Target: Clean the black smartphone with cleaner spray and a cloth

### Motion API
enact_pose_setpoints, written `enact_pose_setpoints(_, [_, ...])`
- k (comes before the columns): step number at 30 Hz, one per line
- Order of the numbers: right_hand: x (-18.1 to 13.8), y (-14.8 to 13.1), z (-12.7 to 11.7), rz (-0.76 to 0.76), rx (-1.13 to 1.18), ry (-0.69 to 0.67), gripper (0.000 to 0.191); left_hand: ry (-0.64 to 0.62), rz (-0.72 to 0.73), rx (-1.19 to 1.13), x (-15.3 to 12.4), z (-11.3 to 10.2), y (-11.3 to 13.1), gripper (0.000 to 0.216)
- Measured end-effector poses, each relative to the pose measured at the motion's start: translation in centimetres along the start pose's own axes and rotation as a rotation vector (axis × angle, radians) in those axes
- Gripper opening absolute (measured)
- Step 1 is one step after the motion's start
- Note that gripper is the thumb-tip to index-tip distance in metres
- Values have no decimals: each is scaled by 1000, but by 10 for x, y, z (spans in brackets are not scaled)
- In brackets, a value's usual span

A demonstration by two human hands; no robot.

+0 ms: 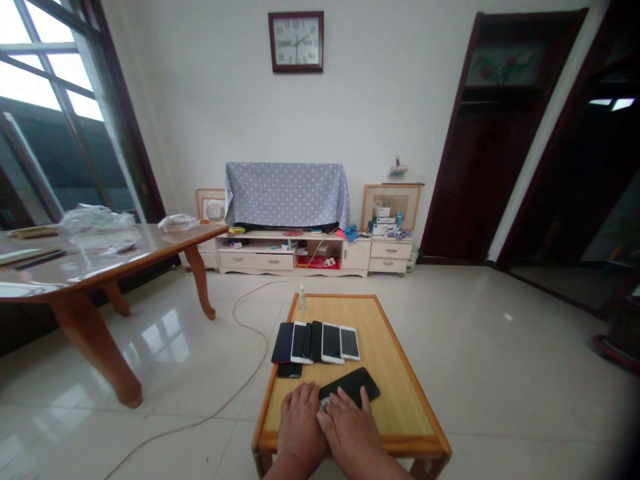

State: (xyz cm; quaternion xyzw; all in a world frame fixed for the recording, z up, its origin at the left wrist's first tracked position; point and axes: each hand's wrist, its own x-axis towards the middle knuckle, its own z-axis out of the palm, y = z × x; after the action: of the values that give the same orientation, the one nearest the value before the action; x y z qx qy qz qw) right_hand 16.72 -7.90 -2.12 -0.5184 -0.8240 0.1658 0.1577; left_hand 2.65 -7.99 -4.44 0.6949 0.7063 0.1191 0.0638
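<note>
Resting side by side at the near edge of the low wooden desk (395, 373), the left hand (301, 420) lay flat and open while the right hand (350, 430) pressed loosely on the near end of a black phone (353, 385), apparently handling it, perhaps wiping it; whether a pale scrap under the fingers was a cloth could not be told. A row of phones (316, 342) and a small bottle (302, 299) stood beyond, leaving little free room there; a cable (240, 313) trailed across the floor.
</note>
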Motion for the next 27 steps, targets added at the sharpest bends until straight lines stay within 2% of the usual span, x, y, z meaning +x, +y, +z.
enact_pose_setpoints(5, [-2, 2, 2, 19, -15, 3, 57, -10, -7, -20, -1, -5, 3, 55])
enact_pose_setpoints(10, [11, 3, 8, 18, -2, 15, 52, 4, -17, -2, -2, -7, 5, 50])
enact_pose_setpoints(17, [4, 15, 15, 6, -11, -25, 44, 3, -15, -11, 0, -1, 1, 54])
enact_pose_setpoints(21, [14, 12, 13, 30, -25, 10, 45, 14, -6, -1, 1, 0, 1, 50])
enact_pose_setpoints(27, [14, 6, 18, 14, 0, -45, 47, -39, -16, 24, 2, -1, 0, 54])
